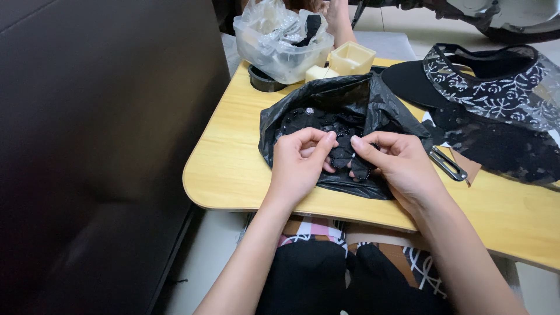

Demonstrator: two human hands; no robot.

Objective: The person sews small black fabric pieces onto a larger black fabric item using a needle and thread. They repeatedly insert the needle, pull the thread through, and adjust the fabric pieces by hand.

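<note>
**Both hands pinch a black beaded flower over the bag**

We're looking down on a small yellow wooden tray table [233,169], and the action is right in the middle. Our left hand [297,166] has thumb and forefinger pressed together on the left side of a black fabric flower trimmed with beads [344,156]; our right hand [396,163] pinches its right side, forefinger stretched out across the top. The flower sits just above an open black plastic bag [350,105], and inside that bag we see more black beaded flowers [303,119], one with a small sparkling centre.

At the far edge stands a clear plastic tub [283,52] lined with crinkled clear plastic, holding silvery trim and a dark piece. Beside it, a cream-coloured square cup [352,57]; its contents we cannot tell. A round black holder [262,81] peeks out under the tub.

To the right lie a black sun visor with white floral lace [484,81] and, near our right wrist, a metal clip [448,164]. Bare wood shows to the left of the bag and along the near edge; a dark panel [87,146] stands close on the left.
</note>
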